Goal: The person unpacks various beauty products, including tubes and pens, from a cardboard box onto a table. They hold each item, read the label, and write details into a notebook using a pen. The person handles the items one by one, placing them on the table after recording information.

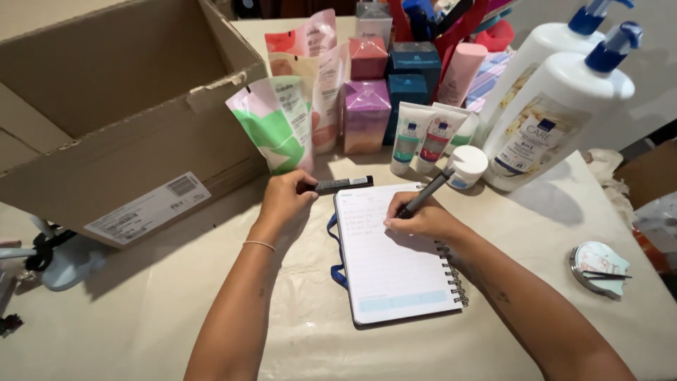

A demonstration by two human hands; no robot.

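My right hand (422, 222) grips a dark pen (427, 193) with its tip on the lined page of an open spiral notebook (395, 271). The notebook lies on the table in front of me. My left hand (284, 204) holds a slim black tube (342, 185) by its left end, flat on the table just above the notebook's top edge. A thin bracelet circles my left wrist.
A large open cardboard box (106, 120) fills the left. Behind the notebook stand pouches (276, 130), small boxes (367, 116), two white tubes (423, 137), a small white jar (466, 166) and two big pump bottles (557, 116). A round compact (596, 267) lies right.
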